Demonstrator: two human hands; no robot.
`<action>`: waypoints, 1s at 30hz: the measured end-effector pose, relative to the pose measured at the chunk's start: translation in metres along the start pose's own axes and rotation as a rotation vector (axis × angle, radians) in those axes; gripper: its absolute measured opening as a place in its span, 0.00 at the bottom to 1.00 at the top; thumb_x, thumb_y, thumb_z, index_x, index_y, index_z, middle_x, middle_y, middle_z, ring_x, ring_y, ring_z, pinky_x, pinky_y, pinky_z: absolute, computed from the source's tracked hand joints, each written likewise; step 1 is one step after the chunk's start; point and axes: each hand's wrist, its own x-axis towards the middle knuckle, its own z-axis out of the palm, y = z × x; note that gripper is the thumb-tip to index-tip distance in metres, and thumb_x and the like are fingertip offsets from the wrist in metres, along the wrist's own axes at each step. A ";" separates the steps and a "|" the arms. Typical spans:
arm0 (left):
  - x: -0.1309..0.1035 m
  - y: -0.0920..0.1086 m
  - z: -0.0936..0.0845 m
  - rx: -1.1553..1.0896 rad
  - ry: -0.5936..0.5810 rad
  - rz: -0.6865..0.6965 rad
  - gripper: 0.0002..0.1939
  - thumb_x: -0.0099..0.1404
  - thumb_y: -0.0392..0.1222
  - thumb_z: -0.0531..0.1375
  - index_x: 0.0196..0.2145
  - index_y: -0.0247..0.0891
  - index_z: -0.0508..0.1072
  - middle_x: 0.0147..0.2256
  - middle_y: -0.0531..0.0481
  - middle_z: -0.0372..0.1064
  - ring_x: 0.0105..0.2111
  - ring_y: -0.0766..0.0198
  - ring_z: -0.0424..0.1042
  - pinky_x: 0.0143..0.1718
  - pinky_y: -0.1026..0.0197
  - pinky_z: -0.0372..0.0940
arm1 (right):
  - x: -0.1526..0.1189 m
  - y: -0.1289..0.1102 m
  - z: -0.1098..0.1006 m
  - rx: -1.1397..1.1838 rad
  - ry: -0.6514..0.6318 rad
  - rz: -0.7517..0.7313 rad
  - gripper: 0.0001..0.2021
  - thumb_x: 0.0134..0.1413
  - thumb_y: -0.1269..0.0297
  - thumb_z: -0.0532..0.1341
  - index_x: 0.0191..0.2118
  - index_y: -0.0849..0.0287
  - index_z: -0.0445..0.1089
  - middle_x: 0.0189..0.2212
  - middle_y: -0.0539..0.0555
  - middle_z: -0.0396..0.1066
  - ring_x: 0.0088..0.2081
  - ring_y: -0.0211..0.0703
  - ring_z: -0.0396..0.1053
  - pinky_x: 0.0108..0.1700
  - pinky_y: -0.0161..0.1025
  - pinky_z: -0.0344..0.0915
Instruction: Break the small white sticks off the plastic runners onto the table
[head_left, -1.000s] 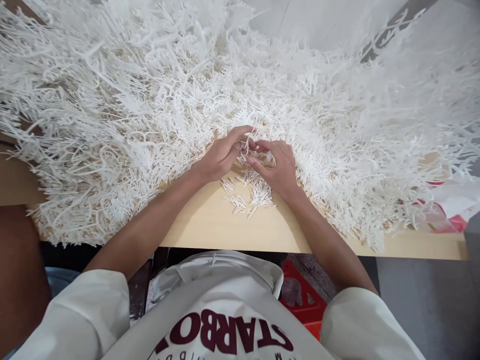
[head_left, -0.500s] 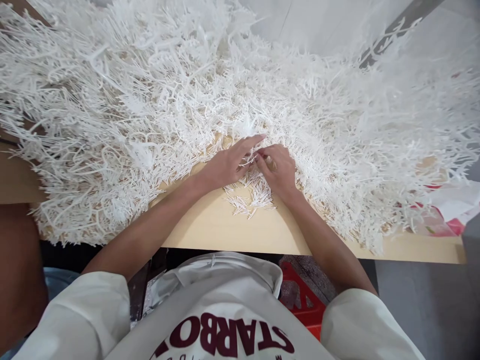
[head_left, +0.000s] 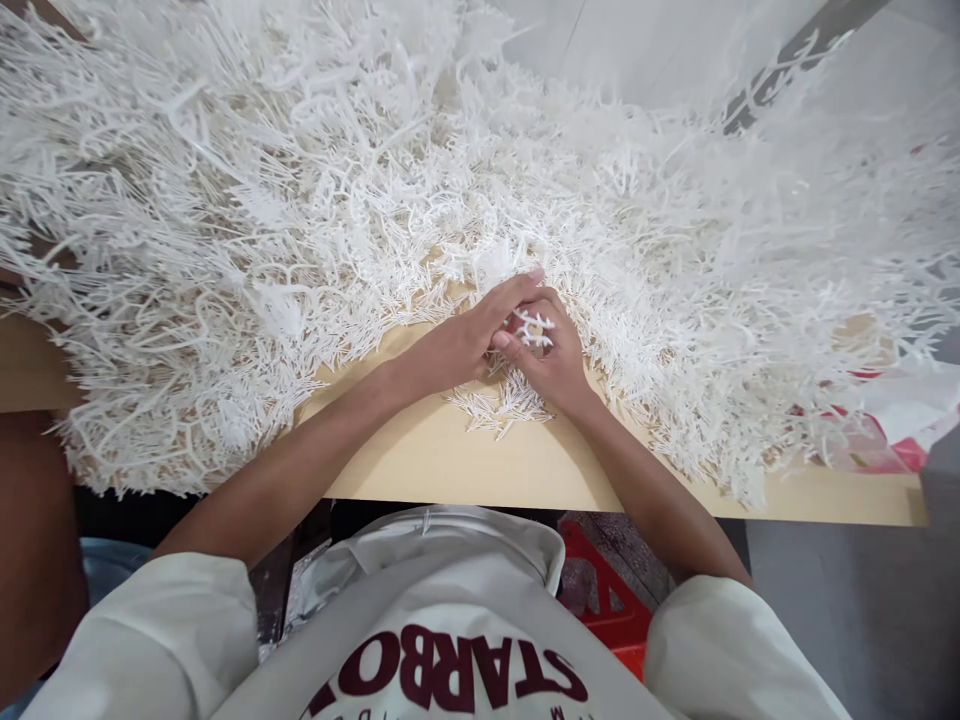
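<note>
My left hand (head_left: 472,335) and my right hand (head_left: 561,355) meet over the table, fingers touching. A small white branched plastic piece (head_left: 534,328) shows in the curl of my right hand, whose fingers are closed around it. My left hand is closed too, fingers bent against the right; what lies in its grip is hidden. Below the hands, a little heap of short thin white sticks (head_left: 504,405) lies on the wooden tabletop (head_left: 465,460). Just beyond them begins a large pile of white branched plastic pieces (head_left: 337,220).
The pile spreads along both sides and hangs past the table's right end. A pink and white plastic bag (head_left: 885,430) lies at the right edge. Under the table is a red plastic object (head_left: 607,600). Part of another person's limb (head_left: 34,550) shows at the left.
My hands have drawn closer together, and my left fingers now overlap the right. The branched piece shows more plainly in the right hand's curl.
</note>
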 end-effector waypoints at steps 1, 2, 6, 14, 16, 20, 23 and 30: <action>0.000 0.000 0.000 -0.003 0.008 0.003 0.37 0.67 0.35 0.48 0.67 0.49 0.33 0.68 0.45 0.43 0.66 0.58 0.51 0.57 0.52 0.66 | 0.000 -0.001 0.001 0.055 0.016 0.042 0.09 0.56 0.55 0.60 0.36 0.54 0.66 0.42 0.52 0.69 0.43 0.40 0.69 0.44 0.43 0.69; 0.000 0.001 0.000 0.000 0.025 0.000 0.37 0.67 0.33 0.47 0.67 0.49 0.33 0.66 0.45 0.46 0.65 0.59 0.53 0.57 0.51 0.66 | 0.000 -0.002 0.002 0.112 0.041 0.085 0.09 0.58 0.54 0.58 0.35 0.54 0.66 0.40 0.52 0.70 0.42 0.39 0.70 0.44 0.42 0.69; -0.002 0.006 0.002 0.083 0.152 0.013 0.32 0.66 0.33 0.45 0.65 0.48 0.40 0.60 0.44 0.59 0.61 0.60 0.60 0.58 0.47 0.63 | 0.004 0.004 0.000 0.276 0.196 0.229 0.19 0.66 0.51 0.45 0.31 0.56 0.65 0.30 0.52 0.69 0.37 0.40 0.72 0.40 0.43 0.71; 0.002 -0.001 -0.006 0.466 0.347 -0.094 0.20 0.69 0.48 0.51 0.57 0.47 0.60 0.59 0.43 0.60 0.61 0.50 0.58 0.59 0.44 0.53 | 0.008 0.010 -0.013 0.461 0.176 0.179 0.23 0.53 0.56 0.64 0.25 0.54 0.44 0.31 0.47 0.63 0.36 0.38 0.72 0.37 0.42 0.72; 0.003 -0.008 -0.008 0.486 0.311 -0.100 0.21 0.68 0.52 0.52 0.57 0.46 0.61 0.55 0.45 0.65 0.57 0.54 0.63 0.57 0.47 0.54 | 0.007 0.012 -0.015 0.449 0.094 0.161 0.23 0.52 0.56 0.64 0.26 0.54 0.45 0.34 0.47 0.63 0.36 0.36 0.72 0.36 0.41 0.73; 0.001 -0.016 -0.009 0.459 0.390 -0.154 0.15 0.70 0.51 0.49 0.49 0.43 0.65 0.43 0.48 0.72 0.44 0.62 0.70 0.50 0.53 0.62 | 0.006 0.016 -0.016 0.359 -0.032 0.141 0.18 0.54 0.52 0.61 0.30 0.53 0.49 0.43 0.49 0.67 0.36 0.35 0.71 0.37 0.42 0.72; -0.004 -0.015 -0.009 0.481 0.511 -0.206 0.14 0.71 0.50 0.48 0.47 0.43 0.64 0.40 0.48 0.70 0.42 0.62 0.69 0.46 0.52 0.65 | 0.009 0.013 -0.016 0.318 -0.057 0.146 0.14 0.58 0.54 0.56 0.31 0.53 0.50 0.47 0.52 0.69 0.39 0.37 0.71 0.39 0.44 0.71; -0.004 -0.020 -0.012 0.460 0.503 0.009 0.13 0.70 0.49 0.50 0.46 0.42 0.65 0.42 0.47 0.69 0.45 0.61 0.70 0.46 0.53 0.67 | 0.007 0.012 -0.016 0.345 0.107 0.115 0.10 0.55 0.70 0.54 0.28 0.53 0.49 0.29 0.47 0.70 0.32 0.36 0.68 0.35 0.39 0.65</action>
